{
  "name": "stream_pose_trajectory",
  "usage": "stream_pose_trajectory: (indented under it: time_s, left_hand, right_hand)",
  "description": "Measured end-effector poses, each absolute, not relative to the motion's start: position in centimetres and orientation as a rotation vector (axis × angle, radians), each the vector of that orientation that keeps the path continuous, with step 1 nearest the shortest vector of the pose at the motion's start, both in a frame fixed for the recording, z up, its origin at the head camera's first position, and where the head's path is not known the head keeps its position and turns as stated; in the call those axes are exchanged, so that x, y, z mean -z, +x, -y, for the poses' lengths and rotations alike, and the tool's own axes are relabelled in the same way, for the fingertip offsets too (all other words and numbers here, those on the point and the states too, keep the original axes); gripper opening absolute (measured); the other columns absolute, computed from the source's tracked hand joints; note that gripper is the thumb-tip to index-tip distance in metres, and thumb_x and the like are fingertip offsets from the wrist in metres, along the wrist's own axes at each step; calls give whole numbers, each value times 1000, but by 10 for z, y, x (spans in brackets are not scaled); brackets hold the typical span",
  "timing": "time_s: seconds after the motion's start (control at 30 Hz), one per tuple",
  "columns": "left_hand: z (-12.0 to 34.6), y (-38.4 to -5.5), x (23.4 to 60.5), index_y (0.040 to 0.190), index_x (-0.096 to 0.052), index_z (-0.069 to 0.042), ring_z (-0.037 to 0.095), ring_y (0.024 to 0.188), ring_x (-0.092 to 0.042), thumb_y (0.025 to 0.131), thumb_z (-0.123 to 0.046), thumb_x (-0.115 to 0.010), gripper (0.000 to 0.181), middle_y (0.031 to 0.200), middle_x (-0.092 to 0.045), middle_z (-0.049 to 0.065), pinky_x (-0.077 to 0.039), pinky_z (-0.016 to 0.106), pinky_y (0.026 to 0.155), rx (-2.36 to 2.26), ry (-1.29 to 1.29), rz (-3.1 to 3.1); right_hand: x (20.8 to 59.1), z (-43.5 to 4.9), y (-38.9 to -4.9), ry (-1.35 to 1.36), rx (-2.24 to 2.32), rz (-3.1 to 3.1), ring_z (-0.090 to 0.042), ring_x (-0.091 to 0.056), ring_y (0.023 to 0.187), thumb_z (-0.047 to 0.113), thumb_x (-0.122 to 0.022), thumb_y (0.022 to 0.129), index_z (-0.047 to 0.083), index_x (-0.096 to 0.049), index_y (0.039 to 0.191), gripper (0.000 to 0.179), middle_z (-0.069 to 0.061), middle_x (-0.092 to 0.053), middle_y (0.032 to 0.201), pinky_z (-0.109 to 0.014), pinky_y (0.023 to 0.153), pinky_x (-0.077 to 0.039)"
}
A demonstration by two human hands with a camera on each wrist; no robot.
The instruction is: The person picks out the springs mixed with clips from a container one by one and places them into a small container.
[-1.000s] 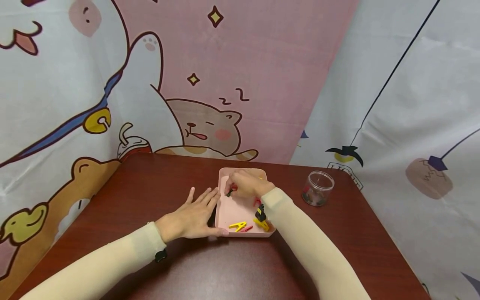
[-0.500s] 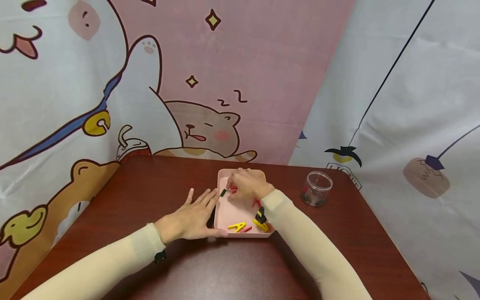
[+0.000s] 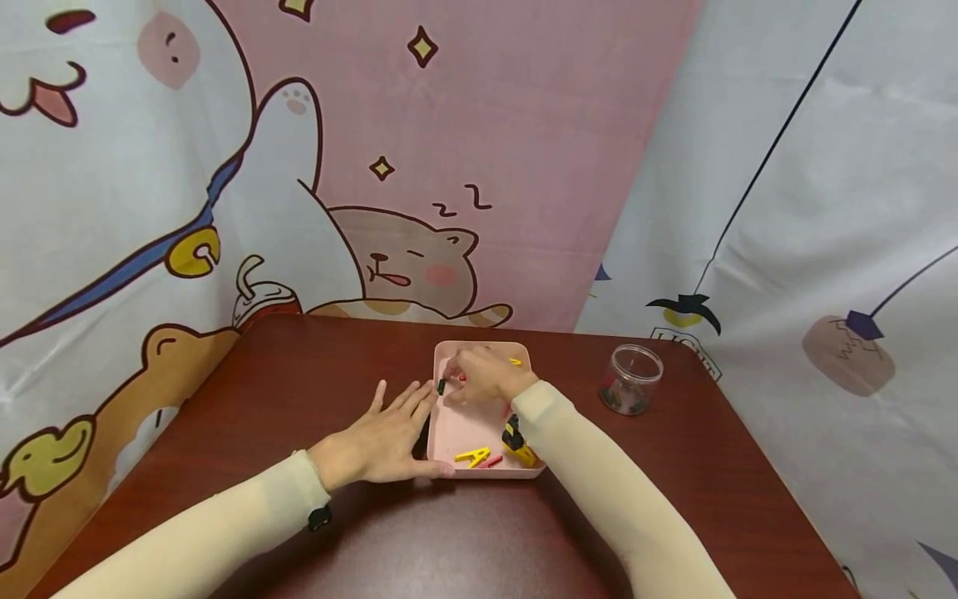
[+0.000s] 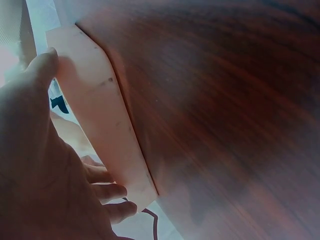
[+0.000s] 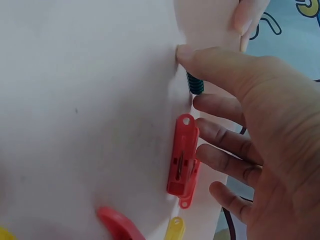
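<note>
A shallow pink tray (image 3: 464, 441) stands on the table. My left hand (image 3: 377, 441) rests against its left side, fingers spread straight, thumb at the near corner. My right hand (image 3: 486, 374) reaches into the tray by the left wall. In the right wrist view, its thumb and index finger lie on either side of a small dark green ribbed piece (image 5: 196, 85), tips right at its ends; I cannot tell whether they grip it. A red plastic clothespin (image 5: 182, 157) lies close by its other fingers, which are bent. Yellow clothespins (image 3: 473, 457) lie at the tray's near end.
A clear round jar (image 3: 632, 380) with small things in its bottom stands to the right of the tray. A small red piece (image 3: 490, 462) lies in the tray's near end. Behind the brown table (image 3: 337, 358) hangs a printed cartoon cloth (image 3: 524, 166).
The green piece has shifted left, closer to the tray wall, and my right hand has moved slightly left after it. My left hand stays at the tray's side.
</note>
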State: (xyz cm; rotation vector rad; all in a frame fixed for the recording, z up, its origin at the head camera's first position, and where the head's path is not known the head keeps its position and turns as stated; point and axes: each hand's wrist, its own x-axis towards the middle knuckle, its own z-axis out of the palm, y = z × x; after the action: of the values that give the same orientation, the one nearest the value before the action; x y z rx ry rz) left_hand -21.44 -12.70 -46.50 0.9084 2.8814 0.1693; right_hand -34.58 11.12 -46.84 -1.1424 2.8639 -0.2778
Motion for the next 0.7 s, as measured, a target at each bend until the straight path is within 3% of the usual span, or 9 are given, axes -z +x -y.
stream_pose_trajectory:
  time_s: [0.23, 0.47, 0.7]
  left_hand:
    - [127, -215, 466, 186, -24, -5, 42, 183, -24, 99, -98, -56, 132, 196, -20, 18, -12, 85, 141, -171, 907, -2882]
    - [127, -215, 465, 185, -27, -4, 43, 183, -24, 99, -98, -56, 131, 196, -20, 18, -12, 85, 141, -177, 909, -2871]
    - [128, -215, 464, 186, -25, -4, 42, 183, -23, 99, -99, -55, 132, 197, -19, 18, -12, 85, 141, -179, 904, -2868]
  right_hand:
    - [481, -111, -360, -1296, 364, -2850, -11, -64, 95, 32, -87, 97, 19, -89, 106, 17, 4, -77, 96, -39, 91, -57]
    - [474, -105, -350, -1220, 353, -2857, -17, -75, 109, 28, -89, 101, 19, -92, 118, 19, 2, -86, 113, -39, 101, -62]
    - [475, -104, -349, -1207, 338, -2884, -15, -75, 107, 28, -89, 101, 21, -92, 117, 18, 3, -85, 113, -37, 100, -62]
